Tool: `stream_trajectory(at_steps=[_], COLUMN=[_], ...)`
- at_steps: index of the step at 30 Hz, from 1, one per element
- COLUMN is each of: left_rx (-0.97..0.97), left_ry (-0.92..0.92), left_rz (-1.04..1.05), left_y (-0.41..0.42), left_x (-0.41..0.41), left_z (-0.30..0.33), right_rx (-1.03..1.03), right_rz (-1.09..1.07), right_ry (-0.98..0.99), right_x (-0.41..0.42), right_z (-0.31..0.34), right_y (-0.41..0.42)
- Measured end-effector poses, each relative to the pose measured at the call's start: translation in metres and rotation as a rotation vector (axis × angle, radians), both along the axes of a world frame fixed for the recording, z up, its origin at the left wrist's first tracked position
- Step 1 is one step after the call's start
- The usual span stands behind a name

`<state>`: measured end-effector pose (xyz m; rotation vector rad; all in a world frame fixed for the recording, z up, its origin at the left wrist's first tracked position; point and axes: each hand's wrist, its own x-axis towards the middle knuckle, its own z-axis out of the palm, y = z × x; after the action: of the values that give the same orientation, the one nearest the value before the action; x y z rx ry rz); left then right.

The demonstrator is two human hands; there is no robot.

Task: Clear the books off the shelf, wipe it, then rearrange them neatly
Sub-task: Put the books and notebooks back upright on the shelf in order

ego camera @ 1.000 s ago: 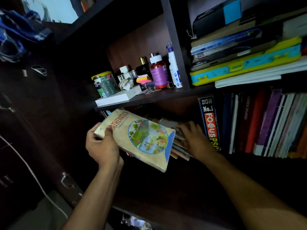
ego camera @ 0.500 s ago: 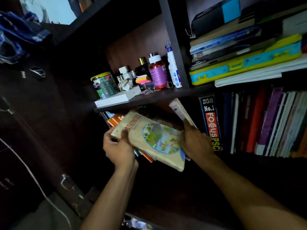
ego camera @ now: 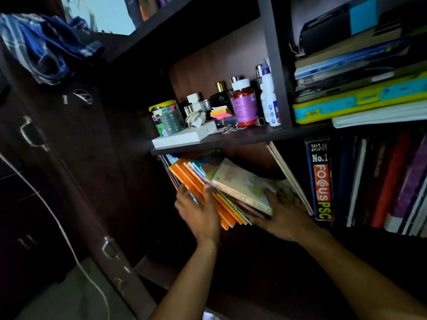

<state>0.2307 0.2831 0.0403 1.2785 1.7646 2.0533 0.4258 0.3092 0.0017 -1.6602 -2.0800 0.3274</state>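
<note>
A slanting bundle of books (ego camera: 198,181) with orange spines leans in the lower left compartment of the dark shelf (ego camera: 231,140). A pale, worn textbook (ego camera: 240,183) lies on top of it. My left hand (ego camera: 198,213) holds the bundle's left edge, thumb on the orange covers and fingers behind; it is blurred. My right hand (ego camera: 285,215) lies flat on the pale textbook's lower right corner, fingers spread. A thin book (ego camera: 287,174) leans just right of my right hand.
A "Focus PSC" book (ego camera: 320,181) and a row of upright books (ego camera: 381,181) fill the right compartment. Bottles, a tin and a white box (ego camera: 184,136) sit on the shelf above. Flat stacked books (ego camera: 358,72) lie top right. A cupboard door (ego camera: 57,158) stands left.
The pale textbook went from my left hand onto the leaning bundle inside the shelf. My right hand let go of the thin book and came down onto the textbook's cover.
</note>
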Motion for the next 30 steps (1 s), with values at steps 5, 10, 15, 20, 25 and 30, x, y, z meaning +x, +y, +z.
stream_trajectory(at_steps=[5,10,15,20,25,30], left_rx=[-0.136,-0.068,0.015,0.077,0.056,0.131], left_ry=[-0.162,0.127,0.169,0.153,0.209,0.359], left_rz=[-0.272,-0.193,-0.193,-0.070,-0.032,-0.047], left_y=[0.002,0.022,0.029,0.046,0.045,0.032], left_x=[-0.018,-0.017,-0.018,-0.041,-0.038,-0.030], left_z=[-0.038,-0.046,-0.048,-0.048,-0.045,-0.034], right_rx=[0.115,0.078,0.063,0.039,-0.083,-0.174], right_rz=[-0.019,0.020,0.002,0.016,0.166,0.419], right_ry=[0.008,0.338,0.385,0.694,0.770,0.624], right_x=[0.003,-0.003,-0.063,-0.138,-0.138,-0.079], right_z=[-0.006,-0.013,-0.005,-0.005,-0.006,-0.005], right_y=[0.005,0.009,0.009,0.018,0.031,0.049])
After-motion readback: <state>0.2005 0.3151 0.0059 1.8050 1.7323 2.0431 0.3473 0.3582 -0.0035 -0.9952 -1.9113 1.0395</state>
